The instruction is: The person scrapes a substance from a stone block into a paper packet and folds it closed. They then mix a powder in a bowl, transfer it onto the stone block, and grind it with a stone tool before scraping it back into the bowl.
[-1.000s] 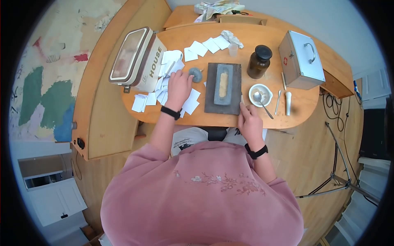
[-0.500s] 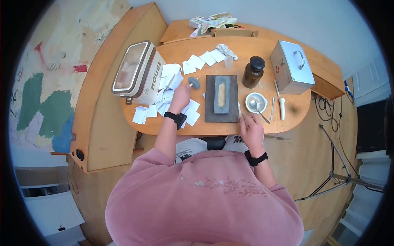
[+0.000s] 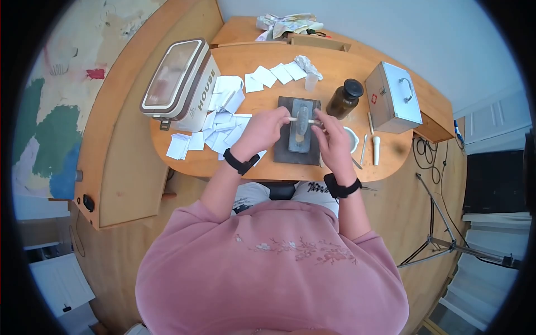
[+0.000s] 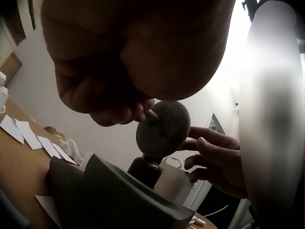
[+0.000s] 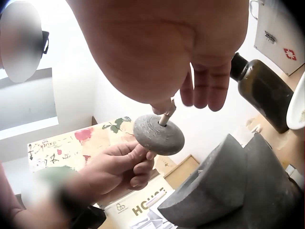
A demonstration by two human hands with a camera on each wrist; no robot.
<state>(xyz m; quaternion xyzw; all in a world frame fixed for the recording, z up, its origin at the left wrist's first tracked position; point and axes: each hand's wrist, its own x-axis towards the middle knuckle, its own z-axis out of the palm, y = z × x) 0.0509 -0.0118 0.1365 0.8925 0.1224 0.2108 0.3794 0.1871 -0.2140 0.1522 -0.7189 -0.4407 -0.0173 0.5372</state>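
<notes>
A grey stone grinding wheel point(image 3: 302, 120) on a pale axle is held upright over a long grey grinding trough point(image 3: 299, 146). Fine tan powder point(image 3: 300, 135) shows in the trough, partly hidden by the wheel. The trough stands on a dark board point(image 3: 283, 149). My left hand point(image 3: 263, 131) pinches the left end of the axle between thumb and fingers. At the axle's other end is my right hand point(image 3: 333, 139), its thumb and forefinger at the tip and its other fingers extended loosely. The right wrist view shows the wheel point(image 5: 158, 135) just above the trough's rim.
White paper squares point(image 3: 223, 124) lie scattered at left beside a carrying case point(image 3: 184, 84) marked HOUSE. Right of the board are a brown bottle point(image 3: 344, 99), a white mortar point(image 3: 353, 140), a pestle point(image 3: 376, 151) and a silver box point(image 3: 393, 97). A small clear cup point(image 3: 310, 83) stands behind.
My left hand has lifted the grinding wheel from among the papers and brought it right, over the trough. My right hand has moved up from the board's near right corner to the axle.
</notes>
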